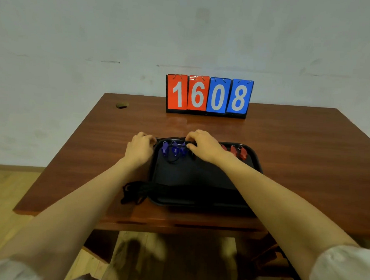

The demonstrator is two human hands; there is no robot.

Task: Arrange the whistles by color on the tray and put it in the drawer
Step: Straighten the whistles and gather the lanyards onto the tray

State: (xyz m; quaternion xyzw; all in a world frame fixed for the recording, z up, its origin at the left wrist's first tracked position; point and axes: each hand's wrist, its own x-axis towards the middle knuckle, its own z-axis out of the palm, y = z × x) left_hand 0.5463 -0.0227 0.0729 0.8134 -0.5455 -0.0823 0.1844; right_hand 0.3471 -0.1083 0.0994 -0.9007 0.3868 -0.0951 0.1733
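Table [287,146] bare beyond tray [198,184] edges

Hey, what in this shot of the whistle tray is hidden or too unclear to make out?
Head view:
- What the right hand grips: hidden by its fingers.
- Left hand fingertips: curled out of sight at the tray corner.
- Drawer: not visible; the table front is dark.
- Black cords: a blurred tangle, count unclear.

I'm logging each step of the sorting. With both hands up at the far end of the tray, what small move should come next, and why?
Probably settle the whistle under the right hand beside the blue whistles. The blue group sits at the far left of the tray, the red whistles at the far right, and the left hand rests at the tray's corner.
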